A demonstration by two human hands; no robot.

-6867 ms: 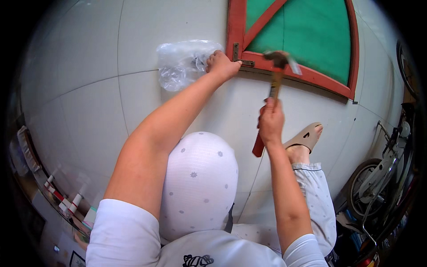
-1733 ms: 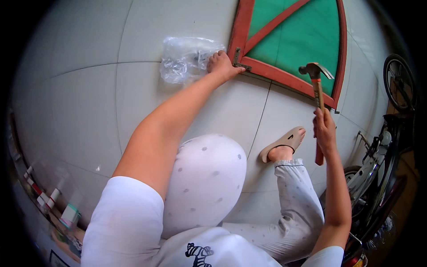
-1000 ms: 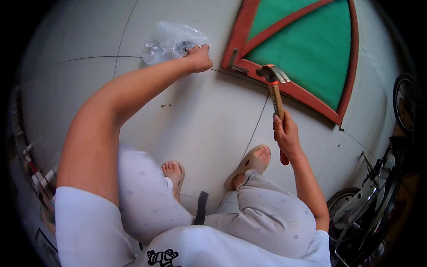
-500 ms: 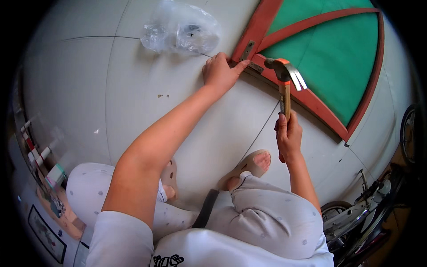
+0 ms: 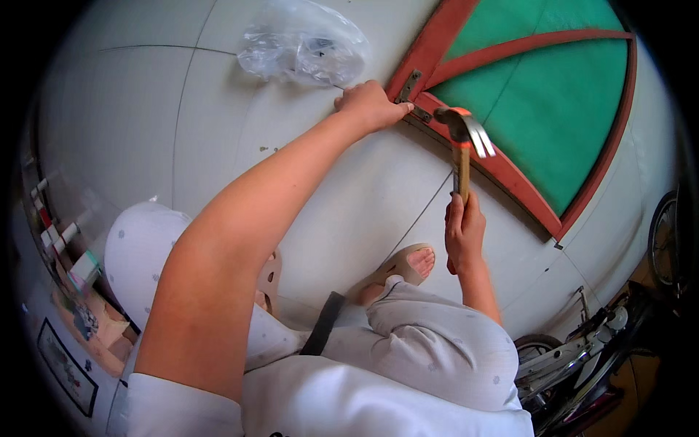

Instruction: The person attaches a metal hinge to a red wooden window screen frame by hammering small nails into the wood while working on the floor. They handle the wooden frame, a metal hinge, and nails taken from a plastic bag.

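Note:
A red wooden screen frame [image 5: 518,172] with green mesh panels [image 5: 542,124] lies at the upper right. At its near left corner a flat L-shaped metal bracket [image 5: 409,89] is fixed. My left hand [image 5: 370,106] is closed on this corner, its thumb lying on the wood beside the bracket; the curled fingers are partly hidden. In my right hand [image 5: 464,234] is a claw hammer [image 5: 462,160], gripped by its wooden handle. The hammer's head is up, its striking face toward the bracket and its claw to the right, apart from the frame as far as I can tell.
On the pale tiled floor [image 5: 218,138], a crumpled clear plastic bag [image 5: 302,47] rests left of the frame. A bicycle [image 5: 575,349] stands at the lower right. My sandalled foot [image 5: 411,264] is just below the hammer. Assorted items [image 5: 84,269] line the far left.
The view has shifted slightly. The hammer has come a little left and down relative to the frame. My left wrist has turned a little, with the thumb still at the corner.

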